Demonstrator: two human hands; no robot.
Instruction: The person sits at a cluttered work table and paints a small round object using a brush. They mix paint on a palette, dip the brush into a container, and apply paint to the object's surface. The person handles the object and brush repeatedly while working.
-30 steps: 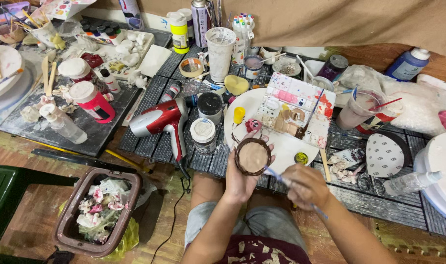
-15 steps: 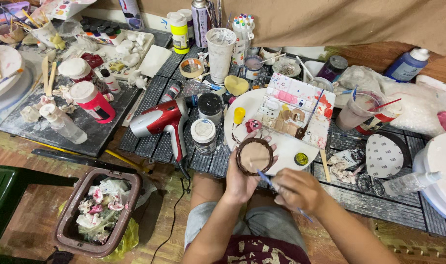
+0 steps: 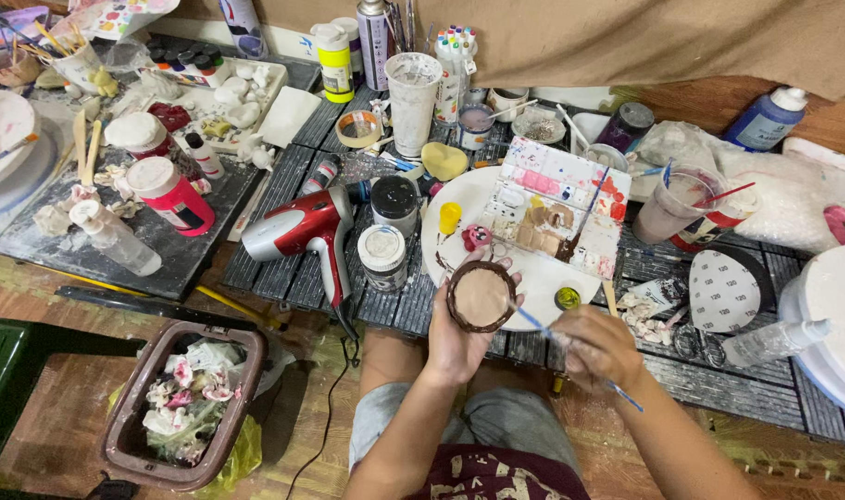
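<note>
One low dark table (image 3: 283, 185) is full of craft things. One brown bin (image 3: 126, 435) of scraps sits on the floor. One red hair dryer (image 3: 302, 227) lies on the table, near one white plate (image 3: 533, 278) with one paint palette (image 3: 557, 204) on it. Two white-lidded jars (image 3: 385, 250) stand beside the dryer. The left hand (image 3: 459, 329) is closed around one small round brown dish (image 3: 481, 296), held up palm first just over the plate's near edge. The right hand (image 3: 598, 347) pinches one thin blue brush (image 3: 533, 321). The brush tip has moved a bit closer to the dish than before.
</note>
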